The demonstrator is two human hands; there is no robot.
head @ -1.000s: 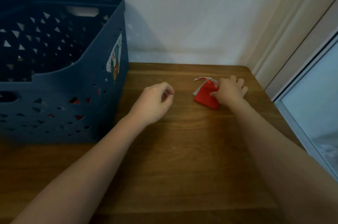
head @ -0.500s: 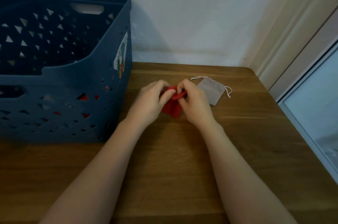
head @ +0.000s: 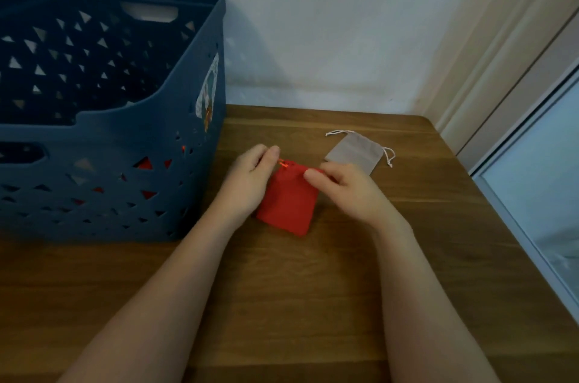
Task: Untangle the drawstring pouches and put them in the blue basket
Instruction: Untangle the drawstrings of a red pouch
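left hand (head: 250, 185): grip pinches the top left corner of the red pouch (head: 288, 201) at its drawstring
right hand (head: 344, 188): grip pinches red pouch's top right edge
red pouch: on counter (head: 313, 288), between both hands
grey pouch (head: 355, 154): flat on counter just beyond right hand, cords loose
blue basket (head: 125, 144): left on counter, red items show through side holes

Single head cam, looking forward and down at close range over the wooden table (head: 282, 304), facing the far wall (head: 329, 22); basket (head: 103, 144) sitting far left.
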